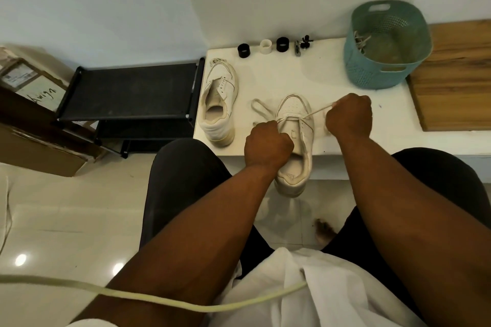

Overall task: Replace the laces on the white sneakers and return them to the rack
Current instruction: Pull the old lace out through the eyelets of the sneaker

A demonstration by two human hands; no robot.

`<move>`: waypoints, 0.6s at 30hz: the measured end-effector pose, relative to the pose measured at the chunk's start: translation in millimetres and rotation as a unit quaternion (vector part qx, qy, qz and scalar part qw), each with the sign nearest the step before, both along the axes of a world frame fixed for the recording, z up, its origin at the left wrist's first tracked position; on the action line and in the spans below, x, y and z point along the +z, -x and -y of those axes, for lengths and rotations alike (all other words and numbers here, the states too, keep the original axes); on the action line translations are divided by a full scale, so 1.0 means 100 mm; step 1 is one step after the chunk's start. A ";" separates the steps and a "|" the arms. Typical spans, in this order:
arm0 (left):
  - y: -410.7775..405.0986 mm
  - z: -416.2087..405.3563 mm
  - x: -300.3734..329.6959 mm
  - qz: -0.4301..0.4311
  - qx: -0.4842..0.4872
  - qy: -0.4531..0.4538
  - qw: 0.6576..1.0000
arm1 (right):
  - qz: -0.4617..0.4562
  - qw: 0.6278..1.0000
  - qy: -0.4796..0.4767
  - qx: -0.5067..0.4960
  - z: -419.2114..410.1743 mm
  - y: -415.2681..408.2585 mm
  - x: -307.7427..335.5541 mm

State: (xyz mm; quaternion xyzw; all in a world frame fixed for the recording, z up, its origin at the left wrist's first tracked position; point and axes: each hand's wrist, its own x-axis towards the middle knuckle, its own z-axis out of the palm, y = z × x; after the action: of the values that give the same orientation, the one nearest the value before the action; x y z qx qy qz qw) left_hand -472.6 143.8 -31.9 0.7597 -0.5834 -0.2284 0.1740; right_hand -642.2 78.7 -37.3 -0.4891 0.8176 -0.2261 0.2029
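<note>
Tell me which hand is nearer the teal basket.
Right. The right hand sits just below-left of the teal basket; the left hand is farther, across the sneaker.

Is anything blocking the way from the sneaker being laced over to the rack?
Yes: the second sneaker stands on the table between the laced sneaker and the black rack. The rack's top shelf looks bare.

The left hand [267,145] hides the near sneaker's [296,125] left side and the lace end it grips. The small dark objects [303,45] at the table's far edge are too small to identify. The wooden board [457,74] is cut off at right.
</note>
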 end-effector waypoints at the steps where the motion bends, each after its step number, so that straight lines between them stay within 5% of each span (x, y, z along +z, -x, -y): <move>1: 0.00 0.00 0.00 -0.001 0.002 0.001 1.000 | 0.020 0.999 -0.001 0.033 -0.01 -0.03 -0.01; 4: 0.02 0.01 -0.02 0.008 0.001 0.019 1.000 | 0.033 0.986 -0.004 0.161 -0.08 -0.16 -0.06; 7: 0.04 0.00 -0.03 0.035 -0.015 0.041 0.998 | -0.004 0.983 0.006 0.181 -0.11 -0.24 -0.09; 11: 0.05 0.01 -0.04 0.042 -0.022 0.052 0.997 | 0.021 0.991 0.034 0.131 -0.10 -0.24 -0.05; 14: 0.05 0.02 -0.04 0.038 -0.021 0.045 0.998 | 0.018 0.998 0.058 -0.001 -0.05 -0.07 0.01; 18: 0.05 0.02 -0.02 0.026 -0.008 0.033 0.999 | 0.037 0.998 -0.004 -0.047 0.01 0.06 0.03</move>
State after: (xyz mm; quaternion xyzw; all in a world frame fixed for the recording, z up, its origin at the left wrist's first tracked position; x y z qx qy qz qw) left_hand -477.4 141.6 -33.8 0.7543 -0.6013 -0.1908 0.1819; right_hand -648.1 78.1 -34.6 -0.4404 0.8326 -0.2505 0.2237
